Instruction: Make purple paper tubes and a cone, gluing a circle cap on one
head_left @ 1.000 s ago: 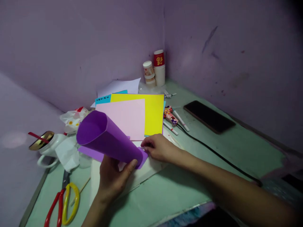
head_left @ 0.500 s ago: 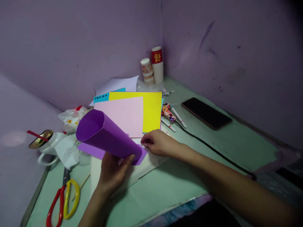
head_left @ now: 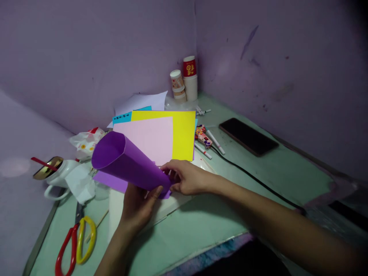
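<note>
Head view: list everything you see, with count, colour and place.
table: one, green
cone: one, purple, in both hands
sheets: four, pink, yellow, blue, white, behind the cone
cups: two stacks, white and red, back corner
phone: one, black, right of the sheets
cable: one, black, across the table
markers: several, white, beside the sheets
scissors: one, red and yellow, near left
jug: one, white, far left
left hand: under the cone's narrow end
right hand: at the cone's tip

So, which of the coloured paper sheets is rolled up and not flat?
The purple sheet: the left hand and right hand hold it as a cone. The pink sheet, yellow sheet and blue sheet lie flat.
</note>
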A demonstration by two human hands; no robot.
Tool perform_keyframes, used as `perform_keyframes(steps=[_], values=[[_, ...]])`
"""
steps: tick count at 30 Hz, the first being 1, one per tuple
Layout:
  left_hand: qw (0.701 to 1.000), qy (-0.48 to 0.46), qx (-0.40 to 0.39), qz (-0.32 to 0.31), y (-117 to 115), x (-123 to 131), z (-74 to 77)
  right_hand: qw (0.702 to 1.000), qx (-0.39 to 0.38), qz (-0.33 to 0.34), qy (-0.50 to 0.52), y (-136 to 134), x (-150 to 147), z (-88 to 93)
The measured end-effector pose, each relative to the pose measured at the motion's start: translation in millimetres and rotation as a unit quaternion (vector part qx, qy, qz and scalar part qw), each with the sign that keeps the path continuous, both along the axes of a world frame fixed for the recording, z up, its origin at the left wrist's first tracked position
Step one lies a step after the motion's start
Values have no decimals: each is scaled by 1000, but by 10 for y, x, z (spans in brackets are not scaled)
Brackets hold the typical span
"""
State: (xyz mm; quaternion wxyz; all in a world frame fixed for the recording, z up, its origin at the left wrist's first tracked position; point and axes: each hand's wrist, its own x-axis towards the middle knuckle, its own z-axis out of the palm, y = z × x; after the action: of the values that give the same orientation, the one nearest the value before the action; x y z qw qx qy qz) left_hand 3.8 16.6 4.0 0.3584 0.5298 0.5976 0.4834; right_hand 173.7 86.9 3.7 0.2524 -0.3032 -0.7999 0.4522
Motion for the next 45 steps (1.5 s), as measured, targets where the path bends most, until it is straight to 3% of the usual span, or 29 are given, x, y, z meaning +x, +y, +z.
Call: perform_keyframes(steps=[10, 19, 22, 26, 31, 35, 39, 45], values=[[994, 104, 32, 16, -17, 87, -19, 992, 105, -62, -6, -147, -87, -90], [992, 121, 44, 14, -67, 227, 8, 972, 173, -156, -20, -316, -249, -137], [994, 101, 40, -24, -53, 184, 7, 974, 152, -166, -20, -318, -264, -137], [989, 87, -2, -116, -6, -131, 150, 981, 106, -159, -19, -295, -265, -154], [988, 93, -79, -93, -10, -465, 339, 985, 63, -158, -6, -248, -249, -258], [986, 117, -102, -54, -2, -397, 292, 989, 33, -143, 7, -223, -238, -268], [984, 161, -71, -36, 34, -337, 205, 988, 23, -148, 25, -225, -246, -232], [976, 190, -67, -81, 35, -333, 126, 982, 4, -184, 41, -244, -259, -232]])
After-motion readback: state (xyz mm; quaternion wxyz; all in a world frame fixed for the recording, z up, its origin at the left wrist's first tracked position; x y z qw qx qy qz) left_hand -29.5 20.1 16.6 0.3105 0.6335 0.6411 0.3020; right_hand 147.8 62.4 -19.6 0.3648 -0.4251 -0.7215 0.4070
